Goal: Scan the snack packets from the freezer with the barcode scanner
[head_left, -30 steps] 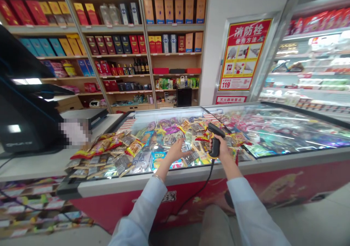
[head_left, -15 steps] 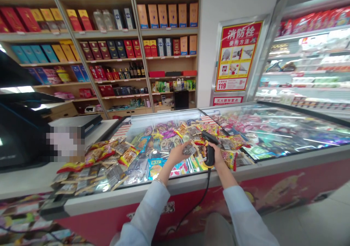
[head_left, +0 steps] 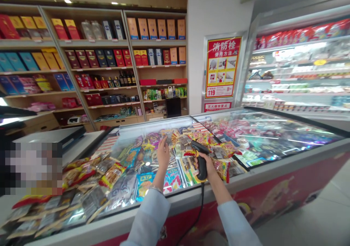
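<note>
Over the freezer (head_left: 273, 195), the right hand (head_left: 206, 166) grips a corded black scanner (head_left: 202, 168), while the left hand (head_left: 163, 154) hovers free. Snack packets (head_left: 91, 202) cover the freezer's left end; shelves (head_left: 161, 66) of boxes (head_left: 102, 58) stand behind it.

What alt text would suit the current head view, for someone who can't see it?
A person's right hand grips a corded black-and-yellow handheld scanner over a glass-topped chest freezer, with the left hand held open beside it. Snack packets lie heaped at the freezer's left end; behind are box-filled shelves and a red-and-yellow poster.
</note>
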The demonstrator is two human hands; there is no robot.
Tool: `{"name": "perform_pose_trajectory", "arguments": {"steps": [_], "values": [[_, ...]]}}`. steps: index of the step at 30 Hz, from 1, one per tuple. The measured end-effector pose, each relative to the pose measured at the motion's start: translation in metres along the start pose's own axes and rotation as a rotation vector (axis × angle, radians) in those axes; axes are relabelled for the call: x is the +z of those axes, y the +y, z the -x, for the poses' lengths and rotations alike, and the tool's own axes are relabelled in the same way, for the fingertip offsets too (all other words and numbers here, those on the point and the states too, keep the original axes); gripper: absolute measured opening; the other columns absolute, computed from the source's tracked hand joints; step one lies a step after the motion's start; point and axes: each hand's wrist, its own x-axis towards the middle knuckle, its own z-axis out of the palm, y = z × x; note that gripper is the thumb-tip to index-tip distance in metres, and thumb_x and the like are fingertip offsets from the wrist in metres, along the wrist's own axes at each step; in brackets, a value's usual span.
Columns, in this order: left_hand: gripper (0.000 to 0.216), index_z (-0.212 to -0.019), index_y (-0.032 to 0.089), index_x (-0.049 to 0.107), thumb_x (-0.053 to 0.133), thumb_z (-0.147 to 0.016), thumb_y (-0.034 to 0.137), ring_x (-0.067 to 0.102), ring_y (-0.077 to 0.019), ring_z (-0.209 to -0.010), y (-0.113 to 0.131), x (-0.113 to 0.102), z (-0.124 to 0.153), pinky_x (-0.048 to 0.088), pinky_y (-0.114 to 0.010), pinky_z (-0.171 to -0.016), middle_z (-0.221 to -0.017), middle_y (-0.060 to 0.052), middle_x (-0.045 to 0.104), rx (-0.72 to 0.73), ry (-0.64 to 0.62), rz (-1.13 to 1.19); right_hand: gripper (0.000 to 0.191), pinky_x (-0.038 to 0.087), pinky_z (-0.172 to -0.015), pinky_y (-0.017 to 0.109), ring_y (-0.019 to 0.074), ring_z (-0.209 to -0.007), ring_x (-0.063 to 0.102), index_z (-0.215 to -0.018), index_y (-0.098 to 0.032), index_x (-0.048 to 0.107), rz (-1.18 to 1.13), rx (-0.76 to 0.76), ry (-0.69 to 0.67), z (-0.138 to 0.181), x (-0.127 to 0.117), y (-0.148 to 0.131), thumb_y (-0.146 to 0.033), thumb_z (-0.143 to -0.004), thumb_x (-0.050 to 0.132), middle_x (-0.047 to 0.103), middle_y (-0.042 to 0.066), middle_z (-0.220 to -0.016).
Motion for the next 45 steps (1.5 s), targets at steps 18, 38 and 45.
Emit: {"name": "perform_pose_trajectory", "arguments": {"steps": [18,38,45], "values": [[0.044,-0.136,0.022,0.059,0.036,-0.099,0.027,0.052,-0.0244,-0.133,-0.002,-0.007,-0.002,0.045,-0.040,-0.109,-0.137,-0.015,0.059,0.075,0.177,-0.143,0.027,0.040,-0.041,0.026,0.0148,-0.040,0.053,-0.061,-0.019,0.061,0.594,-0.162,-0.186,-0.010,0.016,-0.043,-0.041,-0.073,0.070,0.059,0.000,-0.048],[0.044,-0.138,0.022,0.057,0.036,-0.100,0.031,0.047,-0.0248,-0.138,0.007,-0.009,0.000,0.043,-0.040,-0.112,-0.143,-0.015,0.054,-0.009,0.126,-0.115,0.023,0.041,-0.042,0.028,0.0163,-0.041,0.052,-0.057,-0.020,0.061,0.680,-0.202,-0.115,-0.007,0.013,-0.041,-0.034,-0.072,0.072,0.059,0.000,-0.045],[0.044,-0.139,0.023,0.056,0.037,-0.100,0.031,0.048,-0.0241,-0.138,0.005,-0.009,0.000,0.043,-0.038,-0.111,-0.141,-0.014,0.056,-0.006,0.128,-0.106,0.021,0.040,-0.040,0.027,0.0156,-0.039,0.052,-0.058,-0.019,0.061,0.616,-0.134,-0.141,-0.001,0.017,-0.044,-0.031,-0.071,0.072,0.060,0.000,-0.046]]}}
